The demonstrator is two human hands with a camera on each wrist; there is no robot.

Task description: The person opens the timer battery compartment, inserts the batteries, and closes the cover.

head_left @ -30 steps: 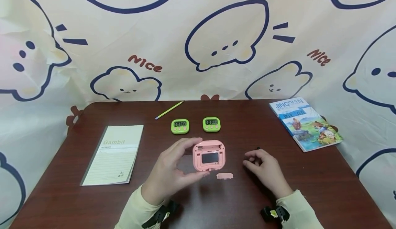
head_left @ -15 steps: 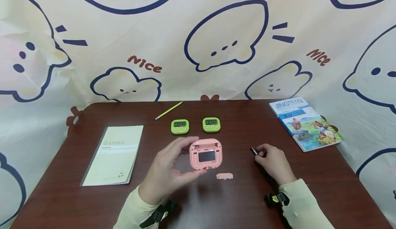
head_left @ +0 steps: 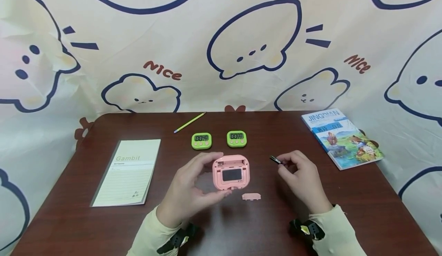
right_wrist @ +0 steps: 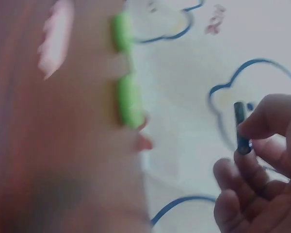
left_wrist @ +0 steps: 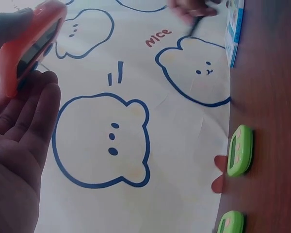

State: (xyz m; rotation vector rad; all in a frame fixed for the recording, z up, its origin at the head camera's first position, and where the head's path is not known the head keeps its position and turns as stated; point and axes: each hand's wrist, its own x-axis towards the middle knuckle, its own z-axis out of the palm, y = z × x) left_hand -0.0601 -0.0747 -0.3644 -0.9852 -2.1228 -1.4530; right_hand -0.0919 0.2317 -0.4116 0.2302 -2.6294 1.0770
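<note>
Pink timer (head_left: 231, 172) gripped upright in left hand (head_left: 188, 192), back compartment open, just nearer than two green timers (head_left: 219, 140). Small dark battery (head_left: 275, 159) pinched by right hand (head_left: 302, 179), just right of pink timer. Loose pink cover (head_left: 251, 197) on table (head_left: 69, 225) below pink timer.

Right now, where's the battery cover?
Head view: the pink battery cover lies on the table, just below the pink timer held in the left hand.

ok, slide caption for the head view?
Left hand holds pink timer; right hand pinches small battery.
</note>
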